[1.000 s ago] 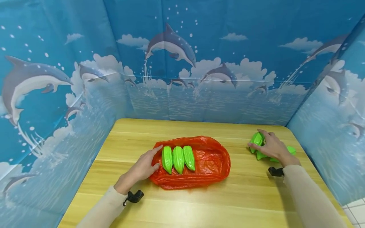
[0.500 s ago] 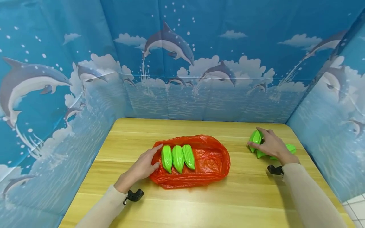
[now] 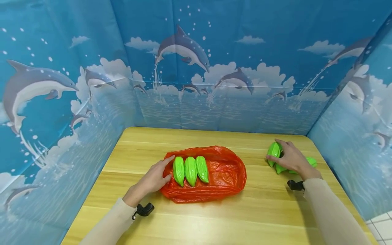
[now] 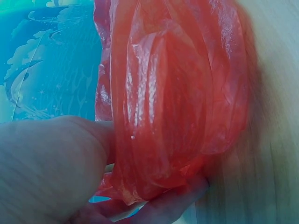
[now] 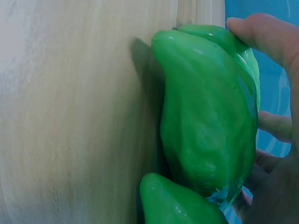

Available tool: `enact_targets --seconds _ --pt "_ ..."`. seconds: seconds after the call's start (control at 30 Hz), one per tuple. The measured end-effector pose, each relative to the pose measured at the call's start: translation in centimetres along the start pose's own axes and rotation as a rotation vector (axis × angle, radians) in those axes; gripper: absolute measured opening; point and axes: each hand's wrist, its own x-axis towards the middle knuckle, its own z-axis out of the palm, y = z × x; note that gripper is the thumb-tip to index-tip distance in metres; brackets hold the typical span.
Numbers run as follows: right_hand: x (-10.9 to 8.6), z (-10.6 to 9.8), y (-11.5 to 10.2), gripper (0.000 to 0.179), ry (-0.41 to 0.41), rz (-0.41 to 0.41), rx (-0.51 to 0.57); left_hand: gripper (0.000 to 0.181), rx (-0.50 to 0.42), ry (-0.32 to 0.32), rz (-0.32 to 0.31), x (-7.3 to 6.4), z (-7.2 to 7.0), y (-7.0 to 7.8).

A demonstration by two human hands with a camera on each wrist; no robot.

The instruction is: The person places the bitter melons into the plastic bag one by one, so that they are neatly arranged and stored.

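A red plastic bag (image 3: 228,173) lies spread open on the wooden table, with three glossy green, ridged, pointed fruits (image 3: 191,172) side by side in its left half. My left hand (image 3: 153,178) holds the bag's left end, thumb and fingers on either side of the gathered red plastic (image 4: 173,102). Over at the right of the table, my right hand (image 3: 292,158) grips a similar green fruit (image 3: 274,153) between thumb and fingers. More green fruits (image 3: 311,161) lie under and beside that hand, partly hidden; the right wrist view shows two large ones (image 5: 205,107) close up.
The light wooden table (image 3: 196,224) has blue dolphin-print cloth (image 3: 196,112) standing along its back and sides. Black wrist cameras (image 3: 144,210) are strapped to both wrists. White floor tiles (image 3: 379,224) show past the right edge.
Hardly anything differs. Both hands stay where they were, and the fruits and bag keep their places; the head view shifts slightly.
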Motion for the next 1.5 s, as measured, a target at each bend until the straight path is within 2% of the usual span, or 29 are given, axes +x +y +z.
enact_targets --seconds 0.53,1.03,1.5 --pt "-0.2 0.1 -0.4 0.118 0.008 0.004 0.003 0.081 0.002 -0.01 0.002 0.0 0.0 0.3" --pt "-0.3 -0.5 -1.1 0.112 0.089 -0.041 0.032 0.082 0.02 0.0 0.004 0.2 0.0 0.3" --pt "-1.3 -1.0 -3.9 0.107 0.142 -0.097 0.088 0.082 0.016 -0.002 0.001 0.1 -0.1 0.4"
